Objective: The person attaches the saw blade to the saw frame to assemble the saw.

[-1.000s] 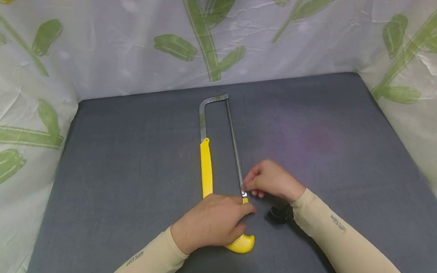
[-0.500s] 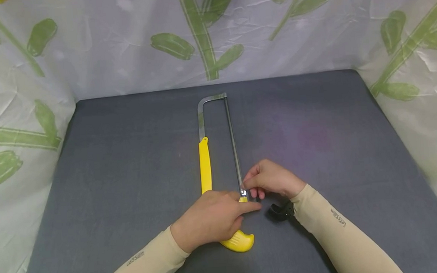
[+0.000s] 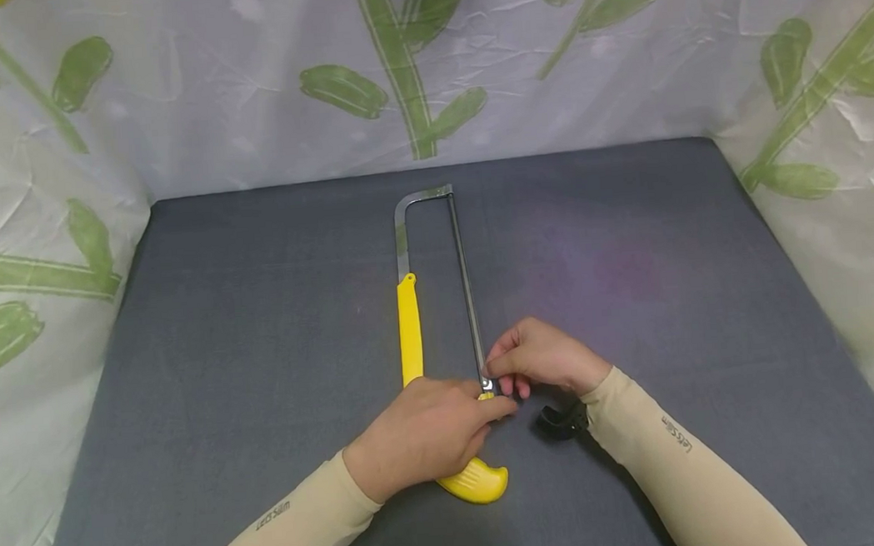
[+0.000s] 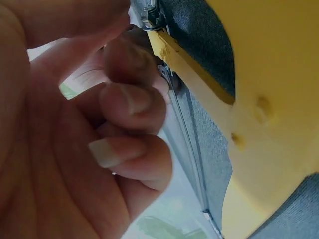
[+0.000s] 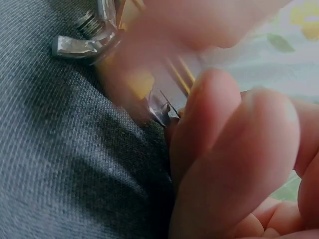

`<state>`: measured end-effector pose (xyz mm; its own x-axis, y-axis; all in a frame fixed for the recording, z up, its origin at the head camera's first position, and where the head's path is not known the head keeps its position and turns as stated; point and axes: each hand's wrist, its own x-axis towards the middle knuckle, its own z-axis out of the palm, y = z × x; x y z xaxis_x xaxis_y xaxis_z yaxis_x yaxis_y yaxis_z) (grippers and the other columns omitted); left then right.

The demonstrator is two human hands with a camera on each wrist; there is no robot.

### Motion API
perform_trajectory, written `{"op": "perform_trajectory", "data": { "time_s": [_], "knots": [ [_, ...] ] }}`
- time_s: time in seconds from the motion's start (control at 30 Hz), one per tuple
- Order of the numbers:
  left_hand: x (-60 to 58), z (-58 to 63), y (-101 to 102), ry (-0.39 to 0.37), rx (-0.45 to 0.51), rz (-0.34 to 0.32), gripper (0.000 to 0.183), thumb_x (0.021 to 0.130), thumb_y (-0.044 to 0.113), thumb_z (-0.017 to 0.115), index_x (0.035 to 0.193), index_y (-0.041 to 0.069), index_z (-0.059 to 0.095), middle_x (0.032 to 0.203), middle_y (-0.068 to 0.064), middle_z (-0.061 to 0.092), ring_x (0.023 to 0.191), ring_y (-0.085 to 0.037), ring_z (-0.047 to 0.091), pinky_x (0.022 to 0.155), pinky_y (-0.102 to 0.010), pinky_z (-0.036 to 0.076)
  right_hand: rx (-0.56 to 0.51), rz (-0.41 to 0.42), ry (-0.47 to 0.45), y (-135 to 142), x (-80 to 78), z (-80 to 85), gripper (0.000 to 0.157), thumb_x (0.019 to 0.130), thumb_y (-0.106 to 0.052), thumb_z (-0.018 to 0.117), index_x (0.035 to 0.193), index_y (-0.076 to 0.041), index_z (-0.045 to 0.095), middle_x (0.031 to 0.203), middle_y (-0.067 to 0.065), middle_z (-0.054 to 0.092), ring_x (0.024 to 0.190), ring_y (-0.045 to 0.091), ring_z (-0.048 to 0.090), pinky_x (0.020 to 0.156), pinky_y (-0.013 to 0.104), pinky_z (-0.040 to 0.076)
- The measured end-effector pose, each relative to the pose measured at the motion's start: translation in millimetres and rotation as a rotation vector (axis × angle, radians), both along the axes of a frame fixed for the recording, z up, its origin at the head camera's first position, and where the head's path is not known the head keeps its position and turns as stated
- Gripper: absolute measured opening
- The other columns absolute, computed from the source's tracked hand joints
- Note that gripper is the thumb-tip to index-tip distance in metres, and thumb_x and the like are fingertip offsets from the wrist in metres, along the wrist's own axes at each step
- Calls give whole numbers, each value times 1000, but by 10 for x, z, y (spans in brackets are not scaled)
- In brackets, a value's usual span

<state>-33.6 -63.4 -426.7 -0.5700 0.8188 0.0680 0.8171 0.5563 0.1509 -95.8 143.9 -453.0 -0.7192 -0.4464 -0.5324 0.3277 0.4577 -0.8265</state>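
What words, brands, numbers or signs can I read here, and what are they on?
"Let's Slim": small dark print on the left sleeve.
"Let's Slim": small, slanted print on the right sleeve.
I can make out no other lettering or numbers, including on the hacksaw.

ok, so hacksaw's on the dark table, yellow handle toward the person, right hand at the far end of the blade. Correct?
One slip: the right hand is at the near end of the blade, not the far end; the head view shows it. The hacksaw is on the dark table, yellow handle toward the person.
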Motion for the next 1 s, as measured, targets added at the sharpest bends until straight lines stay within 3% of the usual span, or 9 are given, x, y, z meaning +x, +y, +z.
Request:
{"op": "perform_trajectory", "data": {
  "time_s": [0.1, 0.3, 0.57, 0.73, 0.87, 1.0],
  "knots": [
    [2, -5, 4, 28, -6, -5, 30, 92, 20, 64, 118, 35, 68, 76, 10, 60, 66, -6, 53, 50, -24, 41, -1, 1, 1, 6, -5, -7, 12, 86, -9, 70, 85, 1, 76, 57, 5, 64, 42, 8, 52, 45, 23, 46],
    [-39, -7, 68, -28, -52, 3, 16, 96, 27, 68, 107, 38, 72, 76, 12, 60, 66, -4, 53, 47, -22, 33, -4, 19, 7, 9, 3, -28, 11, 86, -8, 69, 86, -1, 77, 58, 5, 65, 41, 9, 52, 45, 23, 46],
    [-88, -1, 57, -28, -78, -33, 26, 79, 28, 85, 99, 39, 72, 84, 13, 57, 70, -5, 53, 52, -22, 36, -1, 27, 10, 13, -9, -9, 13, 85, -6, 65, 88, 0, 76, 59, 4, 65, 41, 10, 52, 45, 22, 44],
    [-112, 14, 49, -34, -28, -44, 15, 86, 23, 79, 87, 36, 72, 77, 13, 50, 62, -4, 44, 50, -21, 32, -33, 34, -3, 30, -20, -18, 14, 88, -7, 65, 89, 0, 76, 59, 4, 65, 42, 10, 52, 45, 22, 44],
    [-123, 24, 62, -15, 7, -69, 17, 91, 20, 72, 80, 33, 73, 71, 13, 46, 58, -4, 40, 50, -19, 31, -58, 31, -17, 40, -11, -33, 14, 89, -8, 65, 90, 1, 75, 60, 4, 65, 43, 10, 52, 45, 22, 44],
    [-131, 92, -2, -130, 6, -31, 19, 87, 18, 76, 72, 29, 72, 65, 14, 48, 57, -4, 41, 53, -19, 35, -25, 40, -7, 32, -9, -19, 12, 89, -10, 67, 89, -2, 76, 60, 5, 66, 42, 11, 52, 45, 23, 44]
  ]
}}
